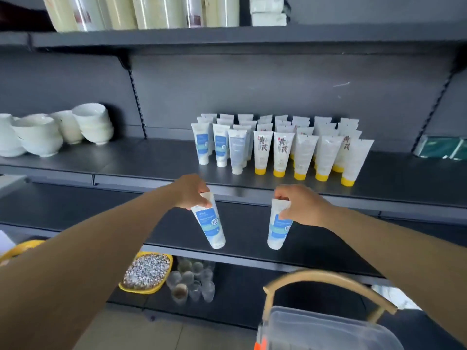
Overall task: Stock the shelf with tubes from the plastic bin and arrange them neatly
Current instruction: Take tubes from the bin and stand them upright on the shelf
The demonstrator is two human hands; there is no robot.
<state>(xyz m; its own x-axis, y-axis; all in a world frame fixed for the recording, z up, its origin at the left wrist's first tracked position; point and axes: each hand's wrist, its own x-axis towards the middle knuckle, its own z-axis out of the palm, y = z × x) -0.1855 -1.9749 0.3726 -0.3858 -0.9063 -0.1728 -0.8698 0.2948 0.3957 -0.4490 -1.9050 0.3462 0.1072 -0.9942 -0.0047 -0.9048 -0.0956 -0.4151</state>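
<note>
Nearest, at the lower right, sits the clear plastic bin (326, 329) under a curved tan handle (326, 280); what it still contains cannot be made out. Beyond it both forearms reach toward the dark shelf (141, 160). Each hand carries a tube cap-down, pinched at the flat crimped end: the left hand (190, 192) holds the left tube (211, 227), the right hand (300, 205) the right tube (279, 227), fingers and thumb closed on the seal. Such tubes look light, soft-walled and smooth, so the stiff crimp seems the surest hold; squeezing the body would likely dent it. Farther back, blue-labelled tubes (219, 145) stand in rows on their caps beside yellow-capped tubes (300, 152). Standing so, they could topple if nudged. White bowls (40, 138) sit well apart at left.
</note>
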